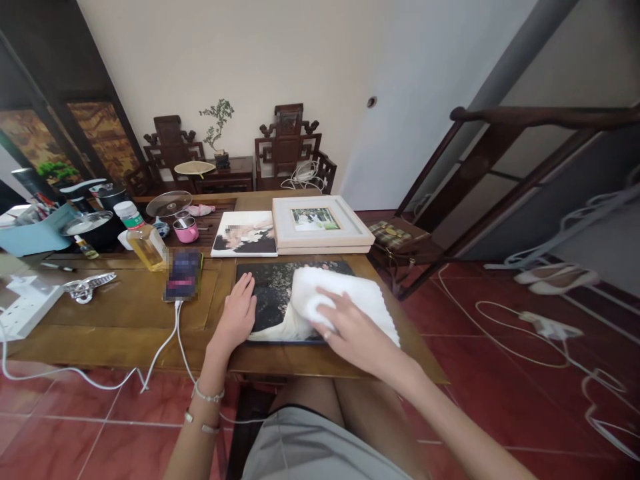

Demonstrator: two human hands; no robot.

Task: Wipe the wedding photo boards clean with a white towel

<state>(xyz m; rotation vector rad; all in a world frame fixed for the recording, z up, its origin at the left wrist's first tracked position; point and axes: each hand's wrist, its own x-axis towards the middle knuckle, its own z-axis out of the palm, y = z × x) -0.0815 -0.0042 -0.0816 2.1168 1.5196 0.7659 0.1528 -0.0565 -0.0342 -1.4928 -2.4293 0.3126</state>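
A dark photo panel (273,293) with a pale figure printed on it lies flat near the table's front edge. My left hand (241,310) rests on its left edge, fingers stretched out and holding nothing. On the panel's right half is a white cloth (367,300), partly bunched and hanging past the panel's right side. My right hand (345,327) presses down on this cloth with bent fingers gripping its bunched part. The cloth and hand cover much of the picture beneath them.
Behind the panel lie a smaller photo print (245,233) and stacked white frames (325,230). Leftward are a charging phone (183,275), an oil bottle (143,237), a pink cup (186,230), a clear claw clip (90,285) and a power strip (30,307). A dark wooden chair (500,140) stands right.
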